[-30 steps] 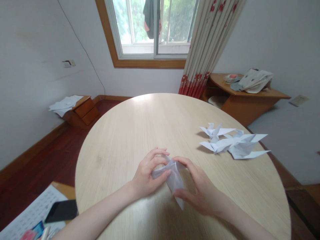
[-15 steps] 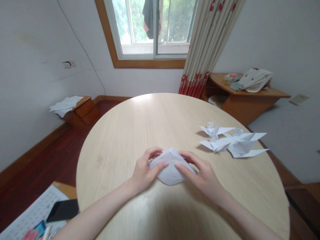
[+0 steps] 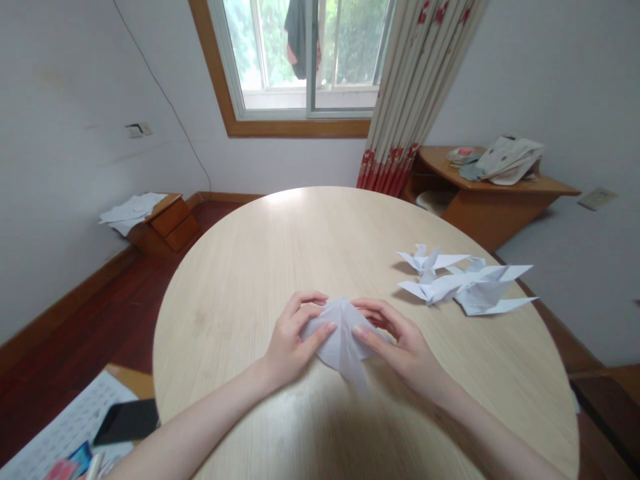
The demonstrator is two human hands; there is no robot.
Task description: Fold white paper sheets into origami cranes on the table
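A partly folded sheet of white paper is held between my two hands, just above the near middle of the round table. Its top comes to a point, creases fan down from there, and a blurred lower flap hangs toward me. My left hand grips the left side, thumb on the front face and fingers behind. On the right side my right hand has the same hold, its thumb pressing the front. The fingertips behind the paper are partly hidden. Several folded paper cranes sit to the right of my hands.
A black phone and a printed sheet lie on a lower surface at the near left. Beyond the table stand a small drawer cabinet on the left and a wooden desk with a bag on the right.
The paper has gone from a broad, flat diamond to a narrower, creased shape, with its lower flap now extending further down and to the right. Both hands keep nearly the same place.
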